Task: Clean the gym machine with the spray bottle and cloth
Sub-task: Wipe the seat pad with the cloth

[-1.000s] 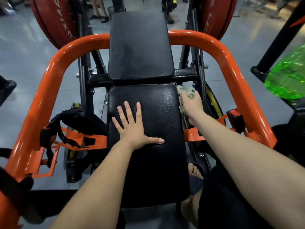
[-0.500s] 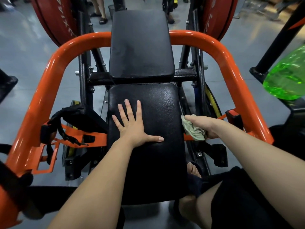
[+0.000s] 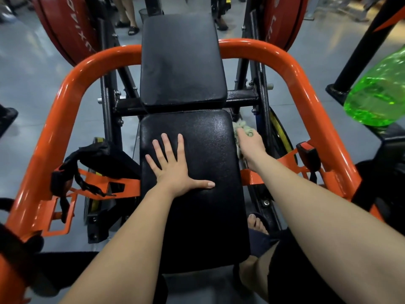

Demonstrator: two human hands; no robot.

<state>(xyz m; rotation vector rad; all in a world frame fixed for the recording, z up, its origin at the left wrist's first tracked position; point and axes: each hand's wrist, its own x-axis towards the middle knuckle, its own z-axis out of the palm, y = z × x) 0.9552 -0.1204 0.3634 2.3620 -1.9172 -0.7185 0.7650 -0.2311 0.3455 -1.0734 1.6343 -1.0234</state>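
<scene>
The gym machine has a black padded seat (image 3: 203, 216), a black back pad (image 3: 182, 60) behind it and a curved orange frame bar (image 3: 65, 102). My left hand (image 3: 173, 170) lies flat on the seat, fingers spread. My right hand (image 3: 249, 145) grips a pale green cloth (image 3: 242, 128) against the seat's right edge, near its far corner. A green translucent spray bottle (image 3: 377, 93) sits at the right edge of the view, apart from both hands.
Red weight plates (image 3: 65, 29) hang on both sides at the back. A black strap (image 3: 87, 163) lies on an orange bracket at the left. My feet (image 3: 256, 222) stand beside the seat's right. Other people's legs (image 3: 127, 16) are at the back.
My right hand with the cloth slid back along the seat's right edge toward me, then forward again to the far corner. My left hand stayed flat on the seat.
</scene>
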